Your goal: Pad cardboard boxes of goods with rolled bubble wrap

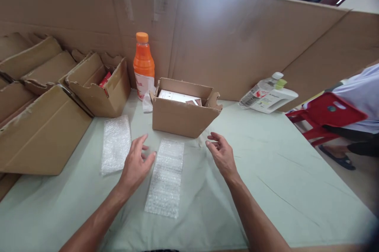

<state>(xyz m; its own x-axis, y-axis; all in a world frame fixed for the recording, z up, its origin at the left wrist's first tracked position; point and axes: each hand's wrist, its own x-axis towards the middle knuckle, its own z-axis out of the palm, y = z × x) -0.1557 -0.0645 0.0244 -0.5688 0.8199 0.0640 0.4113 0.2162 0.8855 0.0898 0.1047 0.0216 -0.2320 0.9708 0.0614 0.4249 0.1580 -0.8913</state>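
Note:
My left hand (pixel 137 165) is open, its fingers apart, between two pieces of bubble wrap. One flat strip of bubble wrap (pixel 166 181) lies lengthwise in front of me, just right of that hand. A thicker piece of bubble wrap (pixel 116 145) lies to its left. My right hand (pixel 221 154) is also open and holds nothing, near the front right corner of a small cardboard box (pixel 180 117). Inside this open-topped box sits a white box (pixel 177 96) with a brown patch at one end.
Several open cardboard boxes (pixel 44 133) fill the left side, one with a red item (pixel 105 79). An orange bottle (pixel 143 66) stands by the cardboard wall (pixel 237 42). Tilted at right are a clear bottle (pixel 260 91) and white jug (pixel 275 100). A person sits beside a red stool (pixel 331 113).

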